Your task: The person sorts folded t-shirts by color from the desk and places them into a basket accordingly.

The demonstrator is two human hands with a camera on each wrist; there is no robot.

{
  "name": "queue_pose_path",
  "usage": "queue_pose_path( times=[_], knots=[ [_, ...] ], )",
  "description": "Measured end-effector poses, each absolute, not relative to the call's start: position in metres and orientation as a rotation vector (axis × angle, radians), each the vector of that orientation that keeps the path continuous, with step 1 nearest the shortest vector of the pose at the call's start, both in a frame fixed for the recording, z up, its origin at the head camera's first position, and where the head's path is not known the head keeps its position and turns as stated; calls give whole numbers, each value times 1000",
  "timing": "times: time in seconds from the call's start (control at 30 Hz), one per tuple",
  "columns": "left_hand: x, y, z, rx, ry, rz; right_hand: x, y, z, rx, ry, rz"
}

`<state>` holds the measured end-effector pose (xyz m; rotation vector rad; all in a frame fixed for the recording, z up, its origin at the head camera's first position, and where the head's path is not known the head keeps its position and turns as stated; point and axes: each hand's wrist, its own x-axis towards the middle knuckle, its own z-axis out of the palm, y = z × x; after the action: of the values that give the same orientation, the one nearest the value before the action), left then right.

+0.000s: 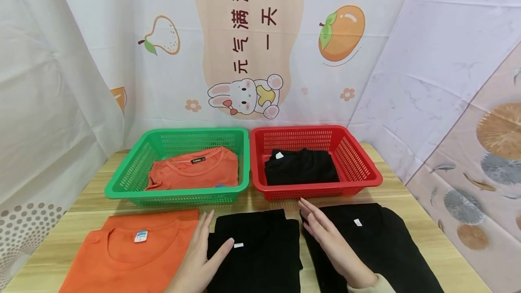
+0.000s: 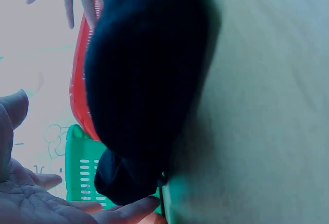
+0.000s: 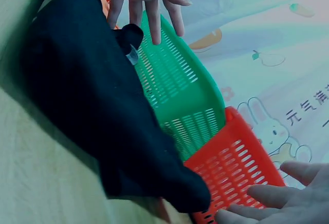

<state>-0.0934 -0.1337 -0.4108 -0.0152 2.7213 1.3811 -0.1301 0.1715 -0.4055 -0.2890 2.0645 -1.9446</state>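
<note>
A folded black T-shirt (image 1: 254, 257) with a small white label lies on the table between my two hands. My left hand (image 1: 200, 250) is at its left side, by the right edge of a folded orange T-shirt (image 1: 134, 248), with fingers extended and thumb spread. On the other side, my right hand (image 1: 333, 241) has straight fingers over the left edge of a second folded black T-shirt (image 1: 374, 243). Neither hand grips anything. Both wrist views show the middle black T-shirt (image 2: 144, 80) between spread hands; contact with it is hard to tell.
Behind the shirts stand a green basket (image 1: 118, 189) holding an orange-red T-shirt (image 1: 199, 171) and a red basket (image 1: 366, 177) holding a folded black garment (image 1: 301, 168). A printed curtain (image 1: 171, 80) hangs behind the wooden table (image 1: 81, 220).
</note>
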Motion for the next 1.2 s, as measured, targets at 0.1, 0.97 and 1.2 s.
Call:
queue_pose_path(
  times=[0.1,0.97,1.2],
  knots=[
    [-96,-134,-414,-34,2707,1384,-132,170,-411,-210,2031,-1973],
    [-109,-141,-421,-105,2347,1628,-133,168,-431,-10,1905,-1858],
    [-108,-144,-424,-103,2331,1670,-136,169,-436,-55,1898,-1824]
  ],
)
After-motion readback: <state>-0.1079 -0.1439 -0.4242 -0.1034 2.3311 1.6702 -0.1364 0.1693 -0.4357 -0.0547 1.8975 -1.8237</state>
